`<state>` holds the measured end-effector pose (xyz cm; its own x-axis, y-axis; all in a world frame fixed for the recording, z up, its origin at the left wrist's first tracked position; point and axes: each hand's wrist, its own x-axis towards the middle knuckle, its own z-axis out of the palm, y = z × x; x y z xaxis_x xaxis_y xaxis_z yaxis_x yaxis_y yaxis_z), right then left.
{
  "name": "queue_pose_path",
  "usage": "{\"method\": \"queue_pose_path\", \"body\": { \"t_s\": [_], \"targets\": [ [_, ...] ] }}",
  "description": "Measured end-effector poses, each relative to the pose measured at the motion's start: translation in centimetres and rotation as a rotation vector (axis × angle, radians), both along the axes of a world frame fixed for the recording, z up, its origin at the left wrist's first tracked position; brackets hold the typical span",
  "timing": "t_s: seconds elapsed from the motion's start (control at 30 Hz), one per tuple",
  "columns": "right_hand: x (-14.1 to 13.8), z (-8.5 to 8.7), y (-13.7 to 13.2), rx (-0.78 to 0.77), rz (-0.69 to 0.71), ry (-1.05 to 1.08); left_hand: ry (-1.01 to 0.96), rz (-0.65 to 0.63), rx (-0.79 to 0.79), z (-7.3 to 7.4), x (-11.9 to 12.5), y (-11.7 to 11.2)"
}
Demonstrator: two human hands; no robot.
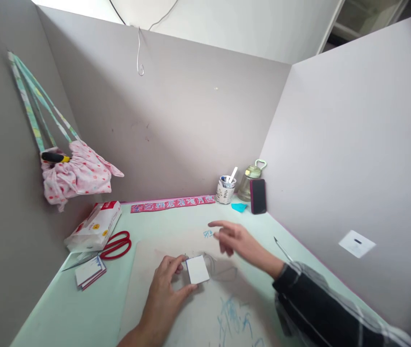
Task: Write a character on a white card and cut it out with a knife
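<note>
The left hand (165,288) pinches a white card (198,270) between thumb and fingers, above the pale board (138,289). Beyond the card, the right hand (235,238) points near blue writing (208,233); I can't tell whether its curled fingers hold anything.

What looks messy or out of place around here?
Loose blue scribbles mark the pale board, nearer you than the white square in your left hand; they look stray and untidy. A black-and-yellow handle also pokes oddly from the pink bag. Nothing looks spilled.
</note>
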<state>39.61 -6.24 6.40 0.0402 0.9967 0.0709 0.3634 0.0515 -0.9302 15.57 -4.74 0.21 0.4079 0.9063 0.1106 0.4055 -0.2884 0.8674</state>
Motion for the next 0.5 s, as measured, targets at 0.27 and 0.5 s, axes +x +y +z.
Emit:
{"method": "queue_pose_path", "body": {
  "t_s": [0.27, 0.5],
  "targets": [
    [9.9, 4.4, 11.5, 0.098, -0.552, -0.179, 0.027, 0.002, -0.009, -1.1, -1.1, 0.5],
    [14.5, 5.0, 18.5, 0.018, -0.834, -0.384, 0.004, -0.053, -0.006, -4.2, -1.6, 2.1]
  ]
}}
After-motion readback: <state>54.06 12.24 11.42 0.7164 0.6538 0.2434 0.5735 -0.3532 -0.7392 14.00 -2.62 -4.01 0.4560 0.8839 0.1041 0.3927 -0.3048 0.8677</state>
